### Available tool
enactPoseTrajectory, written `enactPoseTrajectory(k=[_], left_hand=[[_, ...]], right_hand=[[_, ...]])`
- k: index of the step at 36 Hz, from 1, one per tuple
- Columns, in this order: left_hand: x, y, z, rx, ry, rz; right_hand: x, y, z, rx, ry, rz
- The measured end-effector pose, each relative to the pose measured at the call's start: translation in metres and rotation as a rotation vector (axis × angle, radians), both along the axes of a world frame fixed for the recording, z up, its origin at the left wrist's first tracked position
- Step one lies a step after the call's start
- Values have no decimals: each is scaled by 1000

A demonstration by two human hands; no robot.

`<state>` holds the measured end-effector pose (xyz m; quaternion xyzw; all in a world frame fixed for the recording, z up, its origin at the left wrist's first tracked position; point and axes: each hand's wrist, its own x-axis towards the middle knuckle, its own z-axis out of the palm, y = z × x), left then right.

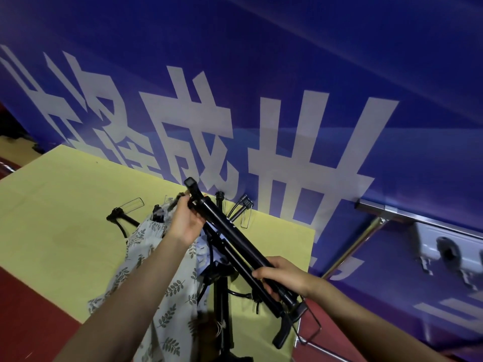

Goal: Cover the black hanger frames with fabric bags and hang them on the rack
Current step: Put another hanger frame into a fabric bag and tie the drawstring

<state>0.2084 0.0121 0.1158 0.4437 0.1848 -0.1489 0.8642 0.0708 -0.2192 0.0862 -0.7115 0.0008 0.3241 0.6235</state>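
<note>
We judge the task partly done. At the left, a leaf-printed pale fabric bag point(146, 257) already drapes over part of the black hanger rack point(222, 296) standing on the yellow tabletop point(65, 205), though we cannot tell how fully it is seated. Our left hand point(187, 222) curls round the upper end of a folded black hanger frame point(235, 239), still bare. Our right hand point(285, 276) grips its lower end, so the frame slants between them; covering and hanging it remain.

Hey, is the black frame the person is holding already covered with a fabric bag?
No, the black frame held between the left hand and right hand is bare; the leaf-print fabric hangs below it.
</note>
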Motion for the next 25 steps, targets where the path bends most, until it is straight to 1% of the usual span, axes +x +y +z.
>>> enactPoseTrajectory(k=[6, 11, 18, 25], left_hand=[[-5, -6, 10, -82, -105, -13], [-7, -5, 13, -122, -124, 29], [-7, -3, 10, -51, -134, 28], [-5, 5, 8, 30, -206, -70]], right_hand=[[-2, 6, -4, 143, 68, 14], [-4, 8, -5, 199, 108, 4], [-3, 8, -6, 184, 109, -3], [-4, 6, -10, 200, 120, -14]])
